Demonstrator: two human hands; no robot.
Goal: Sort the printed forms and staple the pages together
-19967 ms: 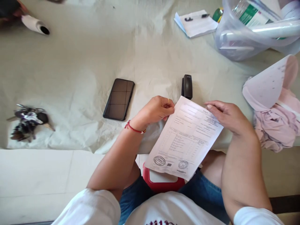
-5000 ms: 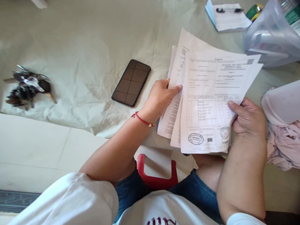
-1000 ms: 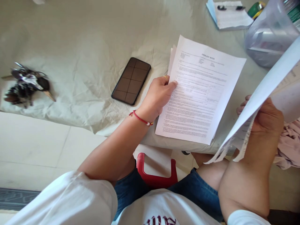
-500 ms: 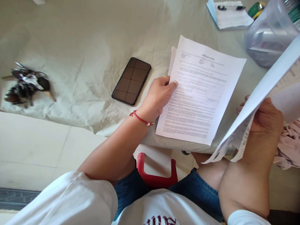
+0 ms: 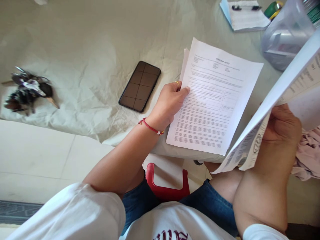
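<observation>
My left hand (image 5: 172, 100) grips the left edge of a few printed sheets (image 5: 212, 103), thumb on top and the other fingers underneath. Small text covers the top page, and the corner of another sheet sticks out at its upper left. On the right, my right hand (image 5: 282, 125) is closed on several papers (image 5: 277, 88) held up on edge and seen almost side-on. Its fingertips are hidden behind them. One of these papers has handwriting near its lower end. A dark phone (image 5: 140, 86) lies flat just left of my left hand.
Keys (image 5: 31, 88) lie on the cloth-covered table (image 5: 82, 43) at the left. A notepad with a pen (image 5: 247, 16), a green and yellow object (image 5: 273, 10) and a clear plastic container (image 5: 287, 36) stand at the back right. Below is a red stool (image 5: 167, 191); pink cloth (image 5: 308, 153) lies right.
The papers in my right hand have tilted and shifted slightly left, showing more of their printed side and the handwriting. My left hand and its sheets have hardly moved.
</observation>
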